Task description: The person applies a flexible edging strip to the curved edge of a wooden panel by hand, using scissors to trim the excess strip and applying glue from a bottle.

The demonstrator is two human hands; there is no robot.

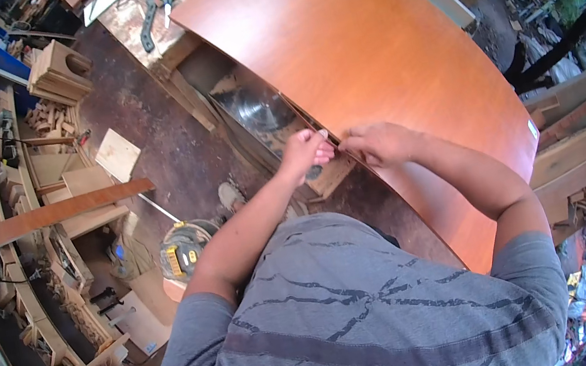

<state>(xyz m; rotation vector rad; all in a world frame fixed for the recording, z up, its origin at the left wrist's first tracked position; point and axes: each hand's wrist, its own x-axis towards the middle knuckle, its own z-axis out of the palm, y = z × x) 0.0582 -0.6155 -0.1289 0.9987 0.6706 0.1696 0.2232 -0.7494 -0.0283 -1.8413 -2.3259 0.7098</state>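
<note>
An orange-brown wooden panel [397,63] lies across the bench [163,45], its near-left edge running diagonally toward me. A thin dark strip or gap runs along that edge. My left hand [308,157] is closed just beside the edge; what its fingers hold is too small to make out. My right hand [380,142] has its fingers curled on the edge, close to the left one, pinching there. A round saw blade [256,107] shows below the panel's edge, beyond my left hand.
A yellow-and-black machine [184,257] stands left of me. Hand tools [148,28] lie on the bench's far end. Shelving [49,336] with wood pieces lines the left; a long brown board [63,214] crosses it. Stacked timber [572,165] stands at the right.
</note>
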